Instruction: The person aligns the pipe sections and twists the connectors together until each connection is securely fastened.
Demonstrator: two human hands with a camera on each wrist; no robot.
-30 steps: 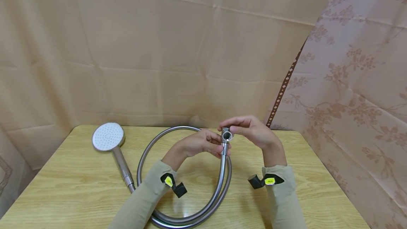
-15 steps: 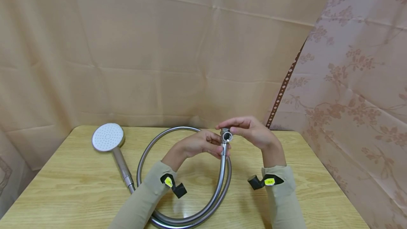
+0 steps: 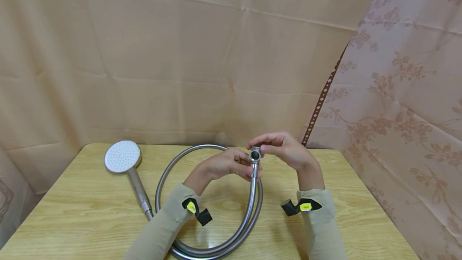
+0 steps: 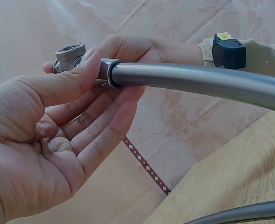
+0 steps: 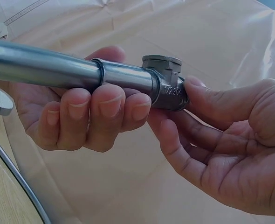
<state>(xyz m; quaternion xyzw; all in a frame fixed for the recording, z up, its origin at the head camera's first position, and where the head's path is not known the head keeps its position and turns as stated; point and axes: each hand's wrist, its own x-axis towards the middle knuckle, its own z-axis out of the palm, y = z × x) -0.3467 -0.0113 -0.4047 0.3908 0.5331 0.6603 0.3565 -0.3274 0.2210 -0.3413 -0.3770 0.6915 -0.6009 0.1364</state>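
My left hand (image 3: 225, 163) holds the smooth metal end nut (image 5: 128, 77) of a grey shower hose (image 3: 249, 202), fingers curled beneath it and thumb on top. On that end sits a short metal pipe fitting (image 5: 170, 91) with raised markings and a side opening, threaded inside. My right hand (image 3: 290, 151) pinches the fitting's far end between thumb and fingers. The side opening faces the head camera. Hose end and fitting are held up above the table. In the head view, a round shower head (image 3: 122, 155) with a white face lies at the left.
The hose loops over the wooden table (image 3: 306, 236); part of it is hidden by the left sleeve (image 3: 167, 216). The shower head's handle (image 3: 137, 185) runs down toward the hose. A beige curtain (image 3: 180, 63) hangs behind, and a floral cloth (image 3: 408, 91) at the right.
The fitting has turned slightly to the left on the hose end, its opening now facing the head camera more directly. The right fingertips shifted left, then back right. Left hand and shower head stay put.
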